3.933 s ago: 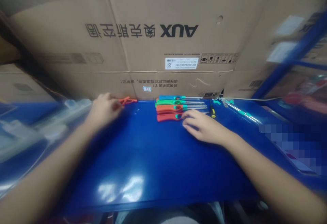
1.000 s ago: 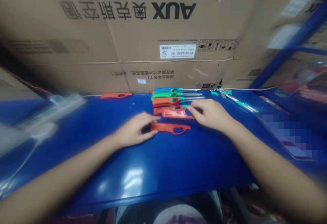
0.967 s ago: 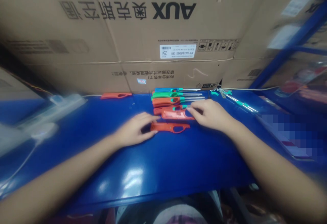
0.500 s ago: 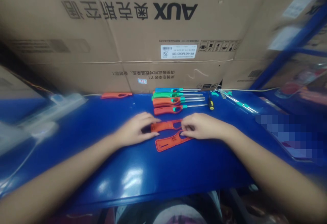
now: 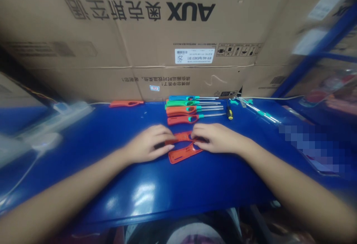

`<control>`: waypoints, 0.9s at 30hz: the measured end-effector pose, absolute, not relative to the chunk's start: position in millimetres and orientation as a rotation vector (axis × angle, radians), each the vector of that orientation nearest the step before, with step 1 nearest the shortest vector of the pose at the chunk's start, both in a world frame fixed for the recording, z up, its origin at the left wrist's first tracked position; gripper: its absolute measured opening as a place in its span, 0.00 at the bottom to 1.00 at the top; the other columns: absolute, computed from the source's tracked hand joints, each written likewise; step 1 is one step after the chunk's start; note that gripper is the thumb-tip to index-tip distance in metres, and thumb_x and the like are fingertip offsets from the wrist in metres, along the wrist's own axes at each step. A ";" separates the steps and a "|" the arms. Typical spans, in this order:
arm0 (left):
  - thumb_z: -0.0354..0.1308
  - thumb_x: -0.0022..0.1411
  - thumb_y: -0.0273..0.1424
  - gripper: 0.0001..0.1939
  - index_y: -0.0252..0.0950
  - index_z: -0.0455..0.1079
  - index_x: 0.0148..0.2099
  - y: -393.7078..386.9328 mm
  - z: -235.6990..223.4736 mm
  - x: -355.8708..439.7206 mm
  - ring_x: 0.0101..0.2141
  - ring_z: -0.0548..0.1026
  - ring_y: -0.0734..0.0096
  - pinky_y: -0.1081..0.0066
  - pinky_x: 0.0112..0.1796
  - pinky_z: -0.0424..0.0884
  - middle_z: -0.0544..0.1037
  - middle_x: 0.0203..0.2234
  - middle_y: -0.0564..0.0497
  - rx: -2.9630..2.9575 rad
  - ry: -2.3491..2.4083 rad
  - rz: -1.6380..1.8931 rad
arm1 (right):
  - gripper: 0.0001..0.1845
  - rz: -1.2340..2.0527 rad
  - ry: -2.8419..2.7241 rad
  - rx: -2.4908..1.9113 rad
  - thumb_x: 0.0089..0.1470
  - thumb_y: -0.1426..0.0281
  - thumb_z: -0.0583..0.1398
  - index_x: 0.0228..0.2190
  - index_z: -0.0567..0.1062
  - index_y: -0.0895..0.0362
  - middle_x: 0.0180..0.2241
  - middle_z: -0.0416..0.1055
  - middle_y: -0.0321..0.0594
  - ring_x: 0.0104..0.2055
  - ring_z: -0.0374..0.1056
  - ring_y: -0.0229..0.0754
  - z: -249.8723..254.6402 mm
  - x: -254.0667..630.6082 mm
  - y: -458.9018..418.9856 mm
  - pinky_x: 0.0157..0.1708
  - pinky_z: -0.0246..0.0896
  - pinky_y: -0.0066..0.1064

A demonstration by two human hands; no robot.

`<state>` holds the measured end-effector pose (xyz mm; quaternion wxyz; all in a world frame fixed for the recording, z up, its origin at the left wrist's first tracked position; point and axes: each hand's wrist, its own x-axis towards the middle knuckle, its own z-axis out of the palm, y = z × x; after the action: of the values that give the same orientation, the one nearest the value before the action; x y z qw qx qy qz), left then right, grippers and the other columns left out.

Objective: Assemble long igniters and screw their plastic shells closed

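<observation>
Two orange-red lighter shell halves lie one behind the other on the blue table. My left hand (image 5: 150,143) has its fingers curled over the left end of the rear shell half (image 5: 182,136), thumb in front. At the right, my right hand (image 5: 217,137) is closed, its fingertips at the loop of the rear half and its thumb by the loop of the front shell half (image 5: 182,155). Those fingers hide the right ends of both halves. Just behind lies a row of stick lighters (image 5: 181,119) in red, orange, green and blue, with metal rods pointing right.
A yellow-and-black screwdriver (image 5: 230,113) lies right of the lighters. Metal rods with teal pieces (image 5: 263,114) are farther right. Another orange lighter shell (image 5: 125,103) sits at the back left, near a white power strip (image 5: 69,116). A big cardboard box (image 5: 134,54) stands behind.
My right hand has shifted slightly left, toward my left hand. The left fingers reach farther over the rear shell half, and the right fingers now cover more of the front one.
</observation>
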<state>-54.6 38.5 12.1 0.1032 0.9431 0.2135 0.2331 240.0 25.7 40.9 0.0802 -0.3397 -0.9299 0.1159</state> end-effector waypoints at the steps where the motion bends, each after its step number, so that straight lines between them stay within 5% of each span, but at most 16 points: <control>1: 0.56 0.71 0.34 0.14 0.38 0.74 0.55 37.1 12.2 -54.0 0.47 0.77 0.61 0.60 0.50 0.73 0.79 0.46 0.44 2.797 0.618 0.666 | 0.05 0.358 -2.784 -1.013 0.62 0.69 0.59 0.40 0.74 0.55 0.41 0.73 0.39 0.36 0.69 0.39 39.8 239.5 25.9 0.32 0.58 0.29; 16: 0.55 0.69 0.28 0.11 0.36 0.76 0.49 42.8 7.6 -55.5 0.42 0.79 0.65 0.65 0.44 0.77 0.81 0.41 0.44 2.660 0.572 0.788 | 0.04 0.409 -2.776 -0.992 0.62 0.70 0.59 0.37 0.74 0.56 0.38 0.73 0.38 0.34 0.67 0.38 39.7 236.4 25.0 0.32 0.57 0.28; 27: 0.65 0.60 0.39 0.19 0.37 0.76 0.51 40.4 11.2 -56.1 0.43 0.79 0.59 0.59 0.47 0.74 0.81 0.43 0.43 2.765 0.567 0.722 | 0.08 0.204 -2.806 -0.982 0.63 0.65 0.60 0.36 0.77 0.56 0.36 0.75 0.39 0.34 0.69 0.38 38.0 236.3 25.1 0.30 0.53 0.28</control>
<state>-56.1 40.4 11.2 0.1141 0.9428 0.1934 0.2462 236.3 25.1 38.0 0.0809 -0.3286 -0.9385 0.0684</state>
